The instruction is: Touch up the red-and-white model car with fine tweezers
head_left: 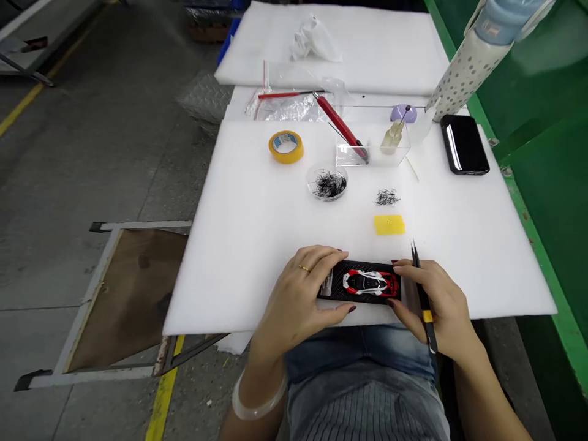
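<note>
A red, white and black model car [371, 283] sits on a dark textured display base [337, 291] at the front edge of the foam-topped table. My left hand [305, 294] grips the base's left end between thumb and fingers. At the other end, my right hand [436, 300] pinches the base near the car's red end. Black tweezers [425, 306] with a yellow band lie across the right palm, tips pointing away from me. Beyond the car are a yellow tape piece [389, 225], a small heap of fine black strips [387, 196] and a round clear dish [327, 182] of similar strips.
A yellow tape roll [285, 147], a clear tray [356, 156] with a red-handled tool [340, 122] and a small needle-tipped bottle [392, 136] stand farther back. A black phone-like device [465, 145] and a dotted bottle [473, 73] are on the right, beside a green wall [551, 159].
</note>
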Demonstrator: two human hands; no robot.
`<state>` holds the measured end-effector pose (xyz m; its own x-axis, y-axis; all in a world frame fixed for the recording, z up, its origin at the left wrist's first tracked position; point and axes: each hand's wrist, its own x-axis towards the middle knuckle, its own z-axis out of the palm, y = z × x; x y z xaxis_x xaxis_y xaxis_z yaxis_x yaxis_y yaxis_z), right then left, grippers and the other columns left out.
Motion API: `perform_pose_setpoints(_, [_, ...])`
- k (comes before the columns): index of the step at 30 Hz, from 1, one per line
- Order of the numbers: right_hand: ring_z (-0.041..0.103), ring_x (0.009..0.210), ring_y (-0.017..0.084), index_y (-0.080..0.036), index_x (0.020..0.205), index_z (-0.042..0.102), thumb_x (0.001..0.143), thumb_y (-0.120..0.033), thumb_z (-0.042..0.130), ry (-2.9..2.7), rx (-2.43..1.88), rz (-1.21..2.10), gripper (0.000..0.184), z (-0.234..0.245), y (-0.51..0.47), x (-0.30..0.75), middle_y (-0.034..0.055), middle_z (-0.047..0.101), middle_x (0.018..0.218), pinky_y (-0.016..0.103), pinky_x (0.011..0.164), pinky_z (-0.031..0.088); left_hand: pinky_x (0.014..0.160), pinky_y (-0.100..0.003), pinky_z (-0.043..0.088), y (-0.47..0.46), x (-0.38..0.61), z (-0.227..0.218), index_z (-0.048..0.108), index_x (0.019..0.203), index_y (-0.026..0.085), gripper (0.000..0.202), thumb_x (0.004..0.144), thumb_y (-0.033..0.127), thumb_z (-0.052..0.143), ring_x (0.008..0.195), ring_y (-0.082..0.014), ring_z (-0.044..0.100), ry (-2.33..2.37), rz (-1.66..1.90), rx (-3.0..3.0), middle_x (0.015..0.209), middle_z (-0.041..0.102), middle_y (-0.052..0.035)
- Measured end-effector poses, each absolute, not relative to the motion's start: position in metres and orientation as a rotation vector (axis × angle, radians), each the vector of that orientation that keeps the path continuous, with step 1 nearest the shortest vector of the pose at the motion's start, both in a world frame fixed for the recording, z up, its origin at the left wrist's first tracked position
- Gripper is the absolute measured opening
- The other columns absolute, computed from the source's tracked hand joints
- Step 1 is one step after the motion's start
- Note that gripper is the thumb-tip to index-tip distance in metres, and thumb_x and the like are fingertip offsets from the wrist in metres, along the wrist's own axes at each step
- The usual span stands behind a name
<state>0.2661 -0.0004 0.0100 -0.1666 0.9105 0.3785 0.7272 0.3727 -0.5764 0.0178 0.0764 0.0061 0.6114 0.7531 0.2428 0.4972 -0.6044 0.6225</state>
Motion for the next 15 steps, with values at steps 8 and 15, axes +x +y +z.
perform_pose_setpoints(8, [0.066,0.104,0.025,-0.016,0.128,0.057,0.084,-0.012,0.071,-1.953,-1.418,0.427,0.047,0.012,0.003,0.269,0.0136,0.070,0.119,0.041,0.087,0.055,0.104,-0.044,0.052,0.079,0.011,0.013,0.051,0.139,0.018,0.057,0.086,0.018,0.069,0.121,-0.0269,0.058,0.956,0.606,2.318,0.128,0.066,-0.0095])
perform_pose_setpoints(15, [0.067,0.112,0.025,-0.018,0.133,0.057,0.087,-0.010,0.067,-1.821,-1.463,0.545,0.048,0.014,0.001,0.270,0.0132,0.069,0.128,0.038,0.091,0.055,0.099,-0.036,0.058,0.069,0.018,0.011,0.058,0.130,0.015,0.054,0.082,0.028,0.081,0.108,-0.0226,0.067,1.006,0.959,2.125,0.116,0.071,-0.0093])
